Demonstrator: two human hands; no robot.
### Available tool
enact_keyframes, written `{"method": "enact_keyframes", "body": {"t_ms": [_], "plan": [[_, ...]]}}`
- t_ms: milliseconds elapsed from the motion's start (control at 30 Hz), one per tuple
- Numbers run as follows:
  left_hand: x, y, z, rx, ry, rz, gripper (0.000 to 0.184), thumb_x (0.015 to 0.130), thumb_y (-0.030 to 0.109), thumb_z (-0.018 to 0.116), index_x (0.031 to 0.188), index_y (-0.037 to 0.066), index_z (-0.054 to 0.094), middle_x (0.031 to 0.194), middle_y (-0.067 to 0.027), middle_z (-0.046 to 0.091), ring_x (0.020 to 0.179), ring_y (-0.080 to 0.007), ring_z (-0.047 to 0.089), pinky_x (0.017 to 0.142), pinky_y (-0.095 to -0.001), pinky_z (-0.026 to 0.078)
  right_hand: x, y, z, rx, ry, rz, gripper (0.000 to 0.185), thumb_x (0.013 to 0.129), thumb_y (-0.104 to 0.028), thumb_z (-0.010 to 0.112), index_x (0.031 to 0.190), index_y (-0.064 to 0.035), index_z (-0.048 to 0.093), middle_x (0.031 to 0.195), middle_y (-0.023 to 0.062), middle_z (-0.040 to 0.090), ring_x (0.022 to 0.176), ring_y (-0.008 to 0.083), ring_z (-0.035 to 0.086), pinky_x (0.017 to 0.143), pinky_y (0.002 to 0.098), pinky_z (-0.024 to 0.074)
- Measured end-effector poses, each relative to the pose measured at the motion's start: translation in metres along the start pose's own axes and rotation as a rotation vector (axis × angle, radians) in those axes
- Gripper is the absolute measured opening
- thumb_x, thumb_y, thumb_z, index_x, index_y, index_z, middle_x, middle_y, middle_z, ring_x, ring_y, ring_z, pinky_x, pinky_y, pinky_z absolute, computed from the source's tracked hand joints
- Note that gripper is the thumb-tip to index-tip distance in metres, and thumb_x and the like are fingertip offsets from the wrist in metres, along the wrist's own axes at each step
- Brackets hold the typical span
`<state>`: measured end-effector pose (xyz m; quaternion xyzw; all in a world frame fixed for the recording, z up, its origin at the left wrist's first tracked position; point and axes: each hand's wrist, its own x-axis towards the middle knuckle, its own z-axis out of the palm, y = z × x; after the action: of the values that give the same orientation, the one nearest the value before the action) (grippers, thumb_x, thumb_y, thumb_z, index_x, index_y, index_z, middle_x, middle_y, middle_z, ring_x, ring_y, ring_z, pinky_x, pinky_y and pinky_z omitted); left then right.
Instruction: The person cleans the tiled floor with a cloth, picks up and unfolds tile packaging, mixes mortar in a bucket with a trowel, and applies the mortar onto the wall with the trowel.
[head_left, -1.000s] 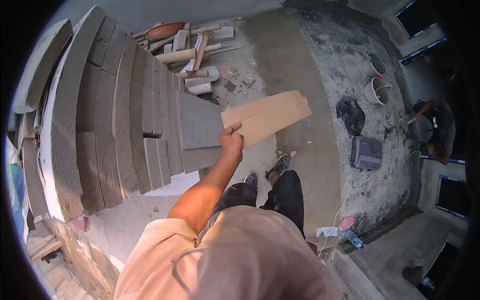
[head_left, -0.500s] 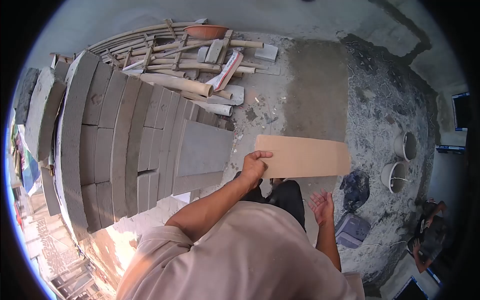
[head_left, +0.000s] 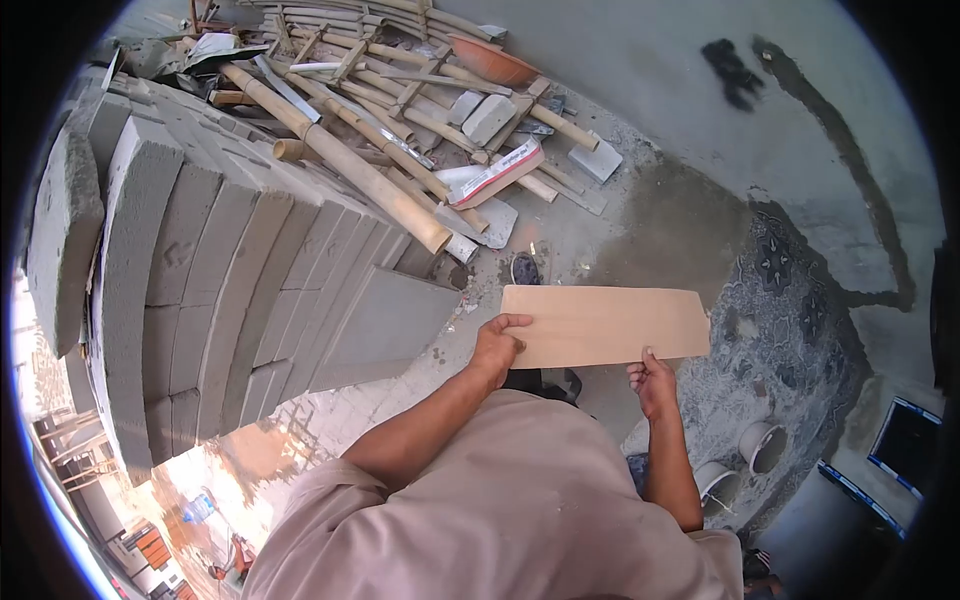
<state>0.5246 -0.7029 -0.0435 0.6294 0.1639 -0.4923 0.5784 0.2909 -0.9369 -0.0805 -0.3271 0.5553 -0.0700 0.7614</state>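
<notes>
A long, flat tan piece of cardboard [head_left: 605, 322] is held out in front of my body, its long side running left to right. My left hand [head_left: 498, 350] is closed on its left end, with the thumb lying over the top face. Near the right end, my right hand [head_left: 653, 383] pinches the lower edge, thumb on top and fingers partly hidden underneath. Below the cardboard's left part, some dark clothing and a foot show. A shoe tip [head_left: 524, 268] sticks out just beyond its far edge.
Stacked grey blocks [head_left: 200, 270] rise on the left. Beyond them lie bamboo poles [head_left: 370, 170], a paper sack [head_left: 500, 175] and an orange basin [head_left: 492, 62]. Two buckets [head_left: 763, 447] stand on the patterned, dusty floor at right. A person [head_left: 240, 558] is at lower left.
My right hand has gone from open and apart to gripping the cardboard's lower edge. The view has turned, and a shoe now shows past the far edge.
</notes>
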Motion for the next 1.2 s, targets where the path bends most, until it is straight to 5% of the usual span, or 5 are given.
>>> {"method": "enact_keyframes", "body": {"t_ms": [167, 400, 633, 900, 1200], "plan": [[0.088, 0.079, -0.007, 0.052, 0.145, 0.121, 0.05, 0.07, -0.019, 0.047, 0.111, 0.003, 0.068, 0.107, -0.0136, 0.068, 0.092, -0.0238, 0.066, 0.085, -0.0327, 0.055, 0.063, -0.064, 0.032, -0.811, 0.028, 0.095, 0.025, 0.098, -0.029, 0.064, 0.094, -0.0039, 0.066, 0.075, 0.0071, 0.068, 0.058, 0.013, 0.061, 0.052, 0.0272, 0.0491], [0.148, 0.13, -0.033, 0.663, 0.379, 0.485, 0.063, 0.067, -0.017, 0.044, 0.125, 0.0, 0.063, 0.128, -0.0162, 0.064, 0.124, -0.0258, 0.057, 0.109, -0.0328, 0.042, 0.22, -0.158, 0.095, -0.725, 0.075, -0.022, 0.017, 0.095, -0.02, 0.063, 0.104, -0.0046, 0.064, 0.081, 0.0058, 0.068, 0.064, 0.0138, 0.063, 0.057, 0.0278, 0.0512], [0.148, 0.134, -0.018, 0.17, 0.479, 0.197, 0.067, 0.069, -0.015, 0.045, 0.132, -0.001, 0.06, 0.136, -0.021, 0.056, 0.135, -0.0311, 0.049, 0.115, -0.0362, 0.035, 0.442, -0.171, 0.258, -0.911, -0.248, 0.018, 0.02, 0.095, -0.02, 0.063, 0.109, -0.005, 0.065, 0.085, 0.0049, 0.068, 0.067, 0.0118, 0.062, 0.06, 0.0274, 0.0507], [0.153, 0.115, 0.039, 0.114, 0.778, 0.02, 0.068, 0.07, -0.014, 0.043, 0.133, 0.002, 0.062, 0.133, -0.0197, 0.056, 0.129, -0.0294, 0.053, 0.114, -0.0366, 0.037, 0.613, -0.117, 0.417, -1.585, -0.24, -0.415, 0.071, 0.084, -0.028, 0.073, 0.146, -0.0068, 0.046, 0.13, 0.027, 0.061, 0.127, 0.0345, 0.057, 0.104, 0.0407, 0.0476], [0.183, 0.137, 0.059, 0.107, 0.718, -0.038, 0.045, 0.089, 0.025, 0.073, 0.125, -0.001, 0.066, 0.129, -0.0237, 0.061, 0.125, -0.0314, 0.058, 0.109, -0.0385, 0.042, 0.497, -0.191, 0.372, -1.094, -0.476, 0.044, 0.055, 0.082, 0.002, 0.057, 0.136, 0.0001, 0.052, 0.115, 0.0159, 0.067, 0.094, 0.0256, 0.07, 0.067, 0.0386, 0.0594]]}}
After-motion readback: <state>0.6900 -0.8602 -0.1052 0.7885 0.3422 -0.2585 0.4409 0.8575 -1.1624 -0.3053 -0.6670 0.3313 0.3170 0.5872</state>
